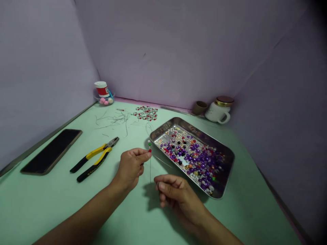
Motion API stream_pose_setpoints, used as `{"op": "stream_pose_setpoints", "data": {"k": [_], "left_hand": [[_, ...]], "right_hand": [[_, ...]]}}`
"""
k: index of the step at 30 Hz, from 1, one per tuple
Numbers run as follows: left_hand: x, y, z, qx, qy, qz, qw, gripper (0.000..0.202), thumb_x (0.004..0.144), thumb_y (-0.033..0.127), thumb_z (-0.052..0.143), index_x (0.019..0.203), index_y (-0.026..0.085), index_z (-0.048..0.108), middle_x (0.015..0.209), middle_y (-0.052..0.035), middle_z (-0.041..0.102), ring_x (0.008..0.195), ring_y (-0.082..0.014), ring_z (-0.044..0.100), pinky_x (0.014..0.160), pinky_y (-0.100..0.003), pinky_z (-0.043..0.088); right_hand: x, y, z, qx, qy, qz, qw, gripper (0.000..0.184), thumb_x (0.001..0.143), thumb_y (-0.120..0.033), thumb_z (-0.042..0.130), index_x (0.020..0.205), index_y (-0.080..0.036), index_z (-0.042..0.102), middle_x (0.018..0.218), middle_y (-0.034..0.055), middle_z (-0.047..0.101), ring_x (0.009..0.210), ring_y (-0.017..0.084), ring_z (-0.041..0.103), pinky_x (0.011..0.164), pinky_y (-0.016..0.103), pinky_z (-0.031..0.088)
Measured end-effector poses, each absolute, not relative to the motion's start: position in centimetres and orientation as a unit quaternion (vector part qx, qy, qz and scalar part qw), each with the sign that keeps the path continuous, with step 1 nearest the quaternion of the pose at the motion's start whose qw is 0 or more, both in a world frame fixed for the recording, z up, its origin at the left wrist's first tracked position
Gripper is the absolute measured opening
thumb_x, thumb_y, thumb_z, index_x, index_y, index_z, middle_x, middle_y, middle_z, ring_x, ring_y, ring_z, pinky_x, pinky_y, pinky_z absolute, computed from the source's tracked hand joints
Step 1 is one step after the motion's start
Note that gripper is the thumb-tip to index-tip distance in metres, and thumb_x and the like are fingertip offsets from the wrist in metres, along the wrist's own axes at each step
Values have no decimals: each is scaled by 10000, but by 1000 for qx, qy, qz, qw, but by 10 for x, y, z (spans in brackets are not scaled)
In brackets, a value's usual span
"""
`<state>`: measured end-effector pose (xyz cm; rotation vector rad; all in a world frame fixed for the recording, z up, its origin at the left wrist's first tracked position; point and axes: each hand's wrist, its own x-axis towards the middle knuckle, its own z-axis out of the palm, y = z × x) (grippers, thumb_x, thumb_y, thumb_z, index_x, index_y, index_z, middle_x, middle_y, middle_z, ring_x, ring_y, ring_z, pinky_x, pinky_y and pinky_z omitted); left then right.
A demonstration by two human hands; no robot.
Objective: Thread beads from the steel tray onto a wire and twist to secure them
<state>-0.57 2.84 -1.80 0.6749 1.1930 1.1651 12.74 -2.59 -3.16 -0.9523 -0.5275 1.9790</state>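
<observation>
My left hand [131,165] is closed in a pinch on a thin beaded wire [150,170]. White, green and red beads [150,144] stand on it just above my fingertips, and its bare lower length hangs straight down. Just right of that lower end, my right hand [176,195] has thumb and fingers drawn together; whatever sits between them is too small to name. A metal tray [163,153] of loose purple, red, black, clear and gold beads [196,158] lies beyond my right hand.
Yellow-and-black pliers [98,154] and a dark phone [52,151] lie at left. Farther back are loose wire pieces [116,119] and a heap of red-beaded wire links [146,113]. A bowl [112,99] holding a white-and-red tub [102,90], a brown cup [199,108] and a lidded white mug [216,111] stand along the wall.
</observation>
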Motion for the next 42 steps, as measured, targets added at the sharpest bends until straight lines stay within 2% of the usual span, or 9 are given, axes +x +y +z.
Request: {"op": "stream_pose_setpoints", "data": {"k": [4,7,23,31,37,42], "left_hand": [[-9,31,-18,290,521,515,616,181,552,186,717,597,115,556,410,89,391,294,9,221,293,-156,126],[-12,33,-16,286,514,531,610,187,539,173,725,601,117,557,417,83,412,298,9,230,294,-152,131],[-18,38,-1,259,494,590,584,174,504,142,727,589,109,579,403,92,388,319,8,224,279,-119,149],[-17,40,-3,240,505,581,591,148,523,132,717,602,115,592,448,78,443,321,13,237,277,-114,172],[-18,42,-10,237,512,542,623,174,526,164,733,594,111,582,410,92,387,312,17,212,283,-115,149],[-18,41,-17,245,504,507,655,178,538,181,736,610,110,589,409,95,379,315,20,191,288,-120,135]], "right_hand": [[130,-22,-37,-388,-172,791,441,267,543,-174,788,777,-99,682,660,23,657,503,61,579,523,183,519],[131,-23,-39,-389,-174,791,439,251,561,-169,781,778,-99,678,672,30,667,519,71,596,540,192,525],[127,-21,-47,-353,-164,791,472,251,552,-220,788,719,-89,655,624,26,648,471,80,575,478,220,530],[124,-21,-54,-331,-174,792,483,236,541,-193,791,694,-92,641,559,4,619,434,84,572,456,230,514],[126,-24,-57,-320,-189,801,468,189,611,-201,759,719,-102,639,599,1,624,463,78,588,478,224,514],[126,-24,-60,-324,-197,800,465,230,582,-239,777,701,-100,637,571,2,626,429,80,583,451,219,507]]}}
